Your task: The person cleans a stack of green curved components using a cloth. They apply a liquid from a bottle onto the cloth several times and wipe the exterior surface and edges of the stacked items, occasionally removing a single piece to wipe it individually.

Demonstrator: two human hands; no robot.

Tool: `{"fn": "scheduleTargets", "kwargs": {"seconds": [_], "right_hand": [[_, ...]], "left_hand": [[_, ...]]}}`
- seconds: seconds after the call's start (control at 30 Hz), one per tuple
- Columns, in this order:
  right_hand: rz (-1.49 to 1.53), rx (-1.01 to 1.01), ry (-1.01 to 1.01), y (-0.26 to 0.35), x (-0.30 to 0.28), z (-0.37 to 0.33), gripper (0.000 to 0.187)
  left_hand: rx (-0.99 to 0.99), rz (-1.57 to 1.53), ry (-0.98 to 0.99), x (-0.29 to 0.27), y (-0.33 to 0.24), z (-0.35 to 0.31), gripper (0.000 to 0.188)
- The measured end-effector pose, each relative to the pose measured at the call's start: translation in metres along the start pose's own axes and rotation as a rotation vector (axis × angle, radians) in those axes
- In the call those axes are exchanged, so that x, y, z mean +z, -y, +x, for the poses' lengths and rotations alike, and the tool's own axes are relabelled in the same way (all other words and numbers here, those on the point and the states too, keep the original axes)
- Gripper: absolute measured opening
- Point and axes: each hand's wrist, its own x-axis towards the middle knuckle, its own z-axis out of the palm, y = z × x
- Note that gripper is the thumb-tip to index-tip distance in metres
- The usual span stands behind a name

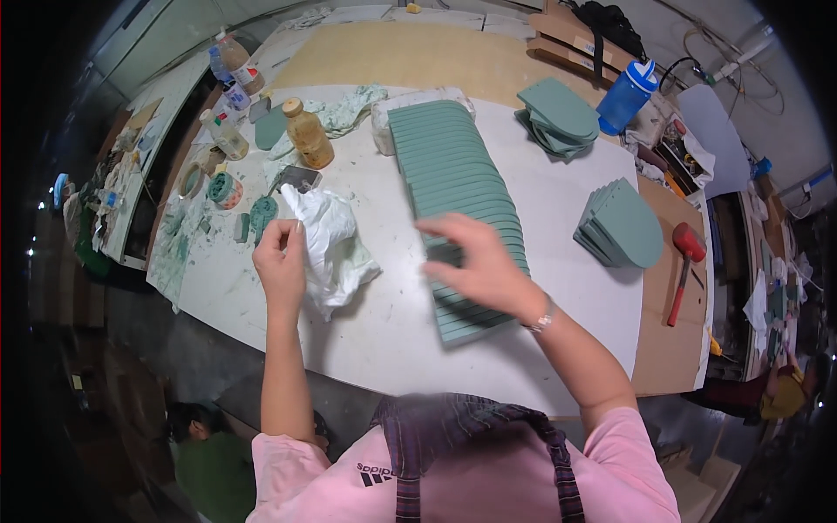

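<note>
Left hand (pixel 281 259) is pinching white cloth (pixel 330 228). Right hand (pixel 488 268), blurred, is hanging open over the panel row (pixel 453 166); contact unclear. Row is lying mid-table (pixel 567 336), cloth sitting left, loose panels (pixel 632 228) and red mallet (pixel 689 242) lying right.

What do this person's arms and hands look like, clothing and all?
Both the left hand and right hand are ungloved, and the forearms are bare below short, pink sleeves. A shiny, silvery band circles the right wrist; whether it's a watch or bracelet is unclear. The left wrist shows none.
</note>
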Motion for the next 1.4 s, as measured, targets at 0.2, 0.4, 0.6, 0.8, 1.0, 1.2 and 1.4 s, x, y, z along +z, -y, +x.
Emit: {"fn": "scheduleTargets", "kwargs": {"seconds": [0.2,0.4,0.6,0.8,1.0,1.2,1.4], "right_hand": [[-0.106,-0.105,0.144,0.002,0.056,0.068,0.045],[0.113,-0.191,0.200,-0.004,0.073,0.087,0.028],[0.348,0.135,0.362,-0.008,0.075,0.105,0.011],[0.251,0.150,0.517,-0.031,0.072,0.141,0.008],[0.096,0.322,0.356,-0.080,0.107,0.203,0.027],[0.171,0.352,-0.084,-0.111,0.168,0.272,0.101],[0.216,0.202,-0.229,-0.143,0.195,0.326,0.119]], "left_hand": [[0.124,-0.006,0.062,0.000,-0.039,-0.005,0.015],[-0.117,-0.490,0.113,-0.003,-0.031,-0.020,0.011],[-0.318,-0.529,0.188,-0.005,-0.033,-0.033,0.008],[-0.365,-0.571,0.203,-0.013,0.008,-0.049,0.019],[-0.526,-0.868,0.012,-0.027,0.028,-0.033,0.034],[-0.646,-1.021,-0.056,-0.056,0.067,-0.001,0.032],[-0.722,-1.108,-0.199,-0.063,0.092,0.051,0.039]]}}
